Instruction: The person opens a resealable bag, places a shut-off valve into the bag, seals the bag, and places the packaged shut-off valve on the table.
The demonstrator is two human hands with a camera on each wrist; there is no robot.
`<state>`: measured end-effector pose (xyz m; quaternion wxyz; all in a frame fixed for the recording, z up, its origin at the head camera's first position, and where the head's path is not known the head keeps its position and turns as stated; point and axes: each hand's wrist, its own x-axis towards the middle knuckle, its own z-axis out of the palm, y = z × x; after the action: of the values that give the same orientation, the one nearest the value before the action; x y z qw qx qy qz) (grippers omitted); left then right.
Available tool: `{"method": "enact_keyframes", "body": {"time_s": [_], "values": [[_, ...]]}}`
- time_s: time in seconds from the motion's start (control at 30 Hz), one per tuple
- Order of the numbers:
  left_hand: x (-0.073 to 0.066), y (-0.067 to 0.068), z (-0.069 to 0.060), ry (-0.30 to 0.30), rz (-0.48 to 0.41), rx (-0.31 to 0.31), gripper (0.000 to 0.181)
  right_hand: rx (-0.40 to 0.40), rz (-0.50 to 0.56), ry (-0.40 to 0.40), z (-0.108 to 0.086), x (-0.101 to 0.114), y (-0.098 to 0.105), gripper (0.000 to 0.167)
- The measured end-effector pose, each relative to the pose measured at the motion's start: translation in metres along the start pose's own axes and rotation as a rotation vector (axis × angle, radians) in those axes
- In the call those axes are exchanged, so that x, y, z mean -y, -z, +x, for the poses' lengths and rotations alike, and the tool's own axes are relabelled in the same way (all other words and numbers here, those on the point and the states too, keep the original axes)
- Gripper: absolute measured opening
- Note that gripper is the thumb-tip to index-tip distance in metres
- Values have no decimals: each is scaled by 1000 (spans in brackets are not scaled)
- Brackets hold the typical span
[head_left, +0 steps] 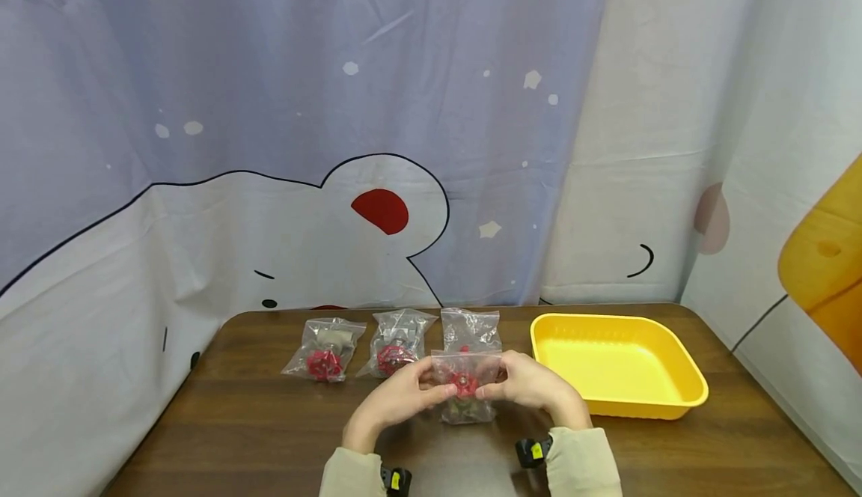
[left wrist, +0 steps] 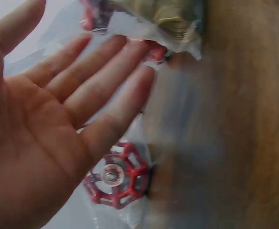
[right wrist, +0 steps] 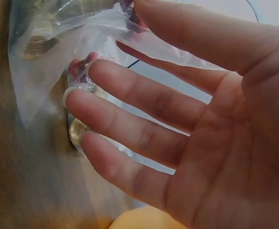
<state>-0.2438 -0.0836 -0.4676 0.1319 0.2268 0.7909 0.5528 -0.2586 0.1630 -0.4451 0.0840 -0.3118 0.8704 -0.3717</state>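
A brass valve with a red handwheel [head_left: 464, 384], inside a clear plastic bag [head_left: 465, 413], is held between both hands above the table. My left hand [head_left: 402, 392] pinches the bag's left side with thumb and fingers. On the opposite side, my right hand [head_left: 535, 385] grips it the same way. The left wrist view shows the brass end [left wrist: 173, 21] past the fingertips; the other fingers are extended. Behind the held bag lies another clear bag [head_left: 470, 323], its contents mostly hidden; brass and red parts show behind the fingers in the right wrist view.
Two more bagged valves with red handwheels lie to the left: a grey one [head_left: 397, 347] and a beige-bodied one [head_left: 326, 351]. A yellow tray [head_left: 694, 396] stands right of my right hand. A printed curtain [head_left: 485, 145] hangs behind the brown wooden table [head_left: 256, 437].
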Motion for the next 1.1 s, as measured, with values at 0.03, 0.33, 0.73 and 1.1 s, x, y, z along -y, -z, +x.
{"method": "enact_keyframes", "body": {"time_s": [0.03, 0.33, 0.73, 1.1], "values": [[1, -1, 0, 8, 4, 17, 39, -4, -6, -2, 0, 0, 0, 16], [4, -9, 4, -50, 207, -38, 28, -41, 21, -61, 7, 2, -10, 11], [-7, -5, 2, -79, 242, -110, 30, -105, 47, 13, 7, 9, -7, 5], [-26, 47, -27, -85, 125, -230, 42, -288, 239, 90, 38, 58, -32, 7]]}}
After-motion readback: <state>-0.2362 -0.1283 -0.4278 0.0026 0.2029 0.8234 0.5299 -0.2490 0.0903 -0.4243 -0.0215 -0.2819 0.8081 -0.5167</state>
